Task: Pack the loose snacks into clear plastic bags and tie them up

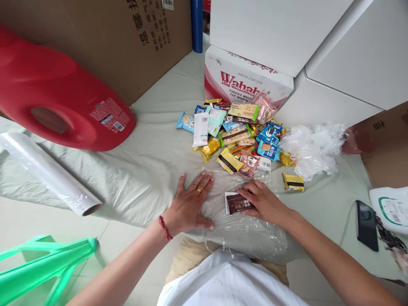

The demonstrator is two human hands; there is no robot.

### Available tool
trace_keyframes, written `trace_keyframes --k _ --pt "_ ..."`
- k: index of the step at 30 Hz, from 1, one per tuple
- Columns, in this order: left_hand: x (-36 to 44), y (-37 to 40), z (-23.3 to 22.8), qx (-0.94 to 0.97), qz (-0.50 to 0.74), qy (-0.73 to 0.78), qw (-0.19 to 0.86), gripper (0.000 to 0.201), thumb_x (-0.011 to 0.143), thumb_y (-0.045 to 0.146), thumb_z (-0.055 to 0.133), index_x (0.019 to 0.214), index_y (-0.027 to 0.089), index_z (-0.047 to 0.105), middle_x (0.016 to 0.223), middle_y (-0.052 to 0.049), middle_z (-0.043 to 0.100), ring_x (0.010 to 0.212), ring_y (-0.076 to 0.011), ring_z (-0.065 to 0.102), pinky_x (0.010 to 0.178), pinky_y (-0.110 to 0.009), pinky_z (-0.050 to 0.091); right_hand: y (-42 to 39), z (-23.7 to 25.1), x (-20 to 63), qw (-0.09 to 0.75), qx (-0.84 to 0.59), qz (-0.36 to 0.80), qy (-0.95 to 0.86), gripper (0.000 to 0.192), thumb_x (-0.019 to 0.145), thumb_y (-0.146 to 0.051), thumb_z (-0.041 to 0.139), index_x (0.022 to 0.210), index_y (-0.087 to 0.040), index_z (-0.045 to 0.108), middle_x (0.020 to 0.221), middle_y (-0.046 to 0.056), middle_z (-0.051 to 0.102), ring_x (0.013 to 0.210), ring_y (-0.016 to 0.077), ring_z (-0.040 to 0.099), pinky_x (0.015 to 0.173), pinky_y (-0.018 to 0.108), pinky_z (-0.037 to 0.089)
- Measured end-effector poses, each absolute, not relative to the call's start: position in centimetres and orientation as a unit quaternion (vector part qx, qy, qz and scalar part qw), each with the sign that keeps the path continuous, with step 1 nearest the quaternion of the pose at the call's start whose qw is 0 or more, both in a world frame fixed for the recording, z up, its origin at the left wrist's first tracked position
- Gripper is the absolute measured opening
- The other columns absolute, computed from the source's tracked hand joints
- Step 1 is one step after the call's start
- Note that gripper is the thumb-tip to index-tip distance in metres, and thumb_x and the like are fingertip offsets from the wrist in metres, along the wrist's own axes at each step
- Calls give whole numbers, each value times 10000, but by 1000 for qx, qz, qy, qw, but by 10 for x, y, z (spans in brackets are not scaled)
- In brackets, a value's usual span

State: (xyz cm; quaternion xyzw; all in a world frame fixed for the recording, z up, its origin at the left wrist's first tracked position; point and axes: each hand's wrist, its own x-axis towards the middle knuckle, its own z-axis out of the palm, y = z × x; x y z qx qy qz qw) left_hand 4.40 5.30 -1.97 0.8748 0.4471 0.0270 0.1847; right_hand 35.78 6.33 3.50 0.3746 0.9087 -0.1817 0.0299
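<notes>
My left hand (191, 203) lies flat, fingers spread, on a sheet of clear plastic film (242, 225) spread over the pale cloth (137, 170) on the floor. My right hand (263, 202) rests on a dark brown snack packet (237, 204) with a white edge, fingertips pressing it onto the film. Just beyond both hands is a pile of wrapped snacks (237, 134) in many colours. One yellow-and-black packet (293, 182) lies apart, to the right of my right hand.
A roll of clear film (47, 172) lies at left, a red plastic stool (54, 97) behind it, a green stool (41, 267) at lower left. A Wahaha carton (245, 76), crumpled plastic (314, 148), cardboard boxes, a phone (366, 225) at right.
</notes>
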Motion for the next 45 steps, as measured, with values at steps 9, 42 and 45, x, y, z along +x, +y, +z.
trace_keyframes --k 9,42,45 --pt "45 53 -12 870 -7 458 183 1233 714 799 667 1671 201 170 1722 -180 227 1595 -448 173 1232 -731 -40 194 80 321 -23 381 12 924 455 1003 -236 554 1449 -145 576 1433 175 572 1285 358 452 1058 520 411" --pt "49 57 -5 856 -51 467 215 1205 769 713 675 1679 173 98 1736 -180 106 1610 -429 122 1222 -727 -96 55 28 361 -63 376 -208 901 608 959 -500 672 1464 -177 571 1331 176 647 1276 350 482 1048 537 435" --pt "41 52 -7 861 -17 458 220 1199 780 739 673 1681 190 104 1739 -196 113 1607 -437 132 1241 -706 -57 52 28 362 -93 389 -201 894 645 954 -540 662 1478 -181 548 1387 183 608 1285 357 484 1063 563 434"
